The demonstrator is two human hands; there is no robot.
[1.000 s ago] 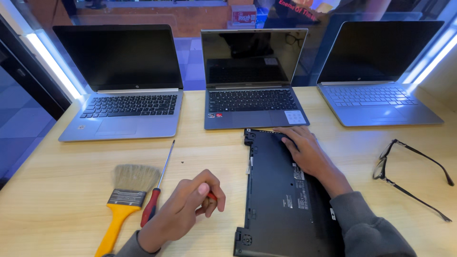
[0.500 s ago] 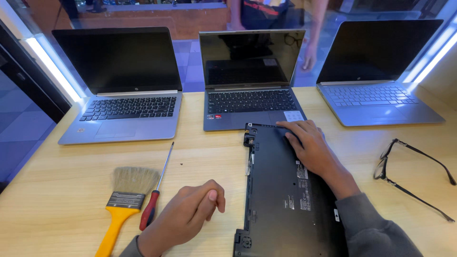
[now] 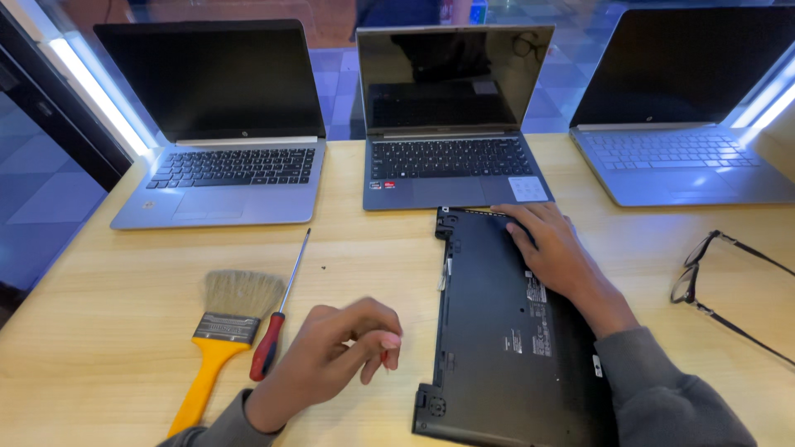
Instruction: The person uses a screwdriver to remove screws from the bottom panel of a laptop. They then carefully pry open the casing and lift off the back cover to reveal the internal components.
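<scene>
The right hand lies flat, fingers spread, on the far end of the overturned black laptop, pressing it down so that it stays put on the wooden table. The left hand hovers just left of the laptop, fingers loosely curled, holding nothing visible. The laptop lies base-up in front of the person, matte black, with labels and a hinge notch. A red-handled screwdriver and yellow-handled brush lie beside the left hand. Three open laptops stand behind; spectacles lie right.
</scene>
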